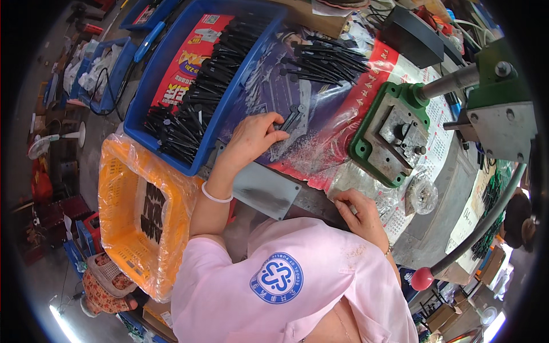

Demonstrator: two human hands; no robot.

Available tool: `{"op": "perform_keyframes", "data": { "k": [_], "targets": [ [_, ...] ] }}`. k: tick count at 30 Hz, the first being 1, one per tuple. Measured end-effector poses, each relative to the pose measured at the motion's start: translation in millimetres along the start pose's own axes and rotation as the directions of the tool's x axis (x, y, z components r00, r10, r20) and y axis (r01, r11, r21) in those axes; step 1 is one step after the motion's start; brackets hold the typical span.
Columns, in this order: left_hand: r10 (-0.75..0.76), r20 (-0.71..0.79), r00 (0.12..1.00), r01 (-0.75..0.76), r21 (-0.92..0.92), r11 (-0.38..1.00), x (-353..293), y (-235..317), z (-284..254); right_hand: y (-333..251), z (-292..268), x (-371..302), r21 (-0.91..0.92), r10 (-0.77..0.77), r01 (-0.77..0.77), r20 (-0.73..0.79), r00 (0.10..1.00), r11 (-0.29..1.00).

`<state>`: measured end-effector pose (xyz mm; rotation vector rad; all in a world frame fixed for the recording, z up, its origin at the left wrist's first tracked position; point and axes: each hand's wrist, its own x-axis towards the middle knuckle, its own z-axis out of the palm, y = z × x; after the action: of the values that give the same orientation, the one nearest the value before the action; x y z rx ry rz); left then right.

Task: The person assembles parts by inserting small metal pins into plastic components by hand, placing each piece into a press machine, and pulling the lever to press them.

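My left hand is over the sheet-covered bench, its fingers closed on a few slim black rods with round flat heads. The lower ends of these rods are hidden by the fingers. Near the front edge of the bench lies my right hand, fingers loosely bent and apart, with nothing visible in it. Just beyond it stands a green hand press, its base carrying a metal fixture. A loose pile of similar black rods lies farther back on the sheet.
Left of my left hand, a blue tray holds many black rods. An orange basket lined with clear plastic holds more dark pieces. The press lever with a red knob reaches in at the right. A clear tape roll lies beside the press.
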<state>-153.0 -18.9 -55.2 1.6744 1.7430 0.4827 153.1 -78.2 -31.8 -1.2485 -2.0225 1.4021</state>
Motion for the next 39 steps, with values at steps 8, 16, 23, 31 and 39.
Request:
{"op": "perform_keyframes", "data": {
  "k": [8, 16, 23, 31, 39],
  "targets": [
    [0.098, -0.101, 0.990, -0.101, -0.023, 0.995, -32, -17, 5, 1, 6, 4, -0.086, 0.046, -0.043, 0.029, 0.999, 0.995],
    [0.167, -0.053, 0.985, -0.168, -0.015, 0.986, -22, -22, 13, 0, 10, 10, -0.145, 0.015, -0.007, 0.052, 0.999, 0.989],
    [0.212, -0.038, 0.977, -0.214, -0.043, 0.976, -21, -18, 4, 2, 9, 11, -0.154, -0.003, 0.010, 0.049, 0.999, 0.988],
    [0.215, -0.244, 0.946, -0.219, 0.008, 0.976, 23, 16, -22, 1, 5, 8, -0.123, -0.059, 0.061, 0.015, 0.998, 0.991],
    [0.341, -0.297, 0.892, -0.265, 0.268, 0.926, 113, 15, 14, 8, -3, -7, -0.132, -0.078, 0.079, 0.012, 0.997, 0.988]
  ]
}}
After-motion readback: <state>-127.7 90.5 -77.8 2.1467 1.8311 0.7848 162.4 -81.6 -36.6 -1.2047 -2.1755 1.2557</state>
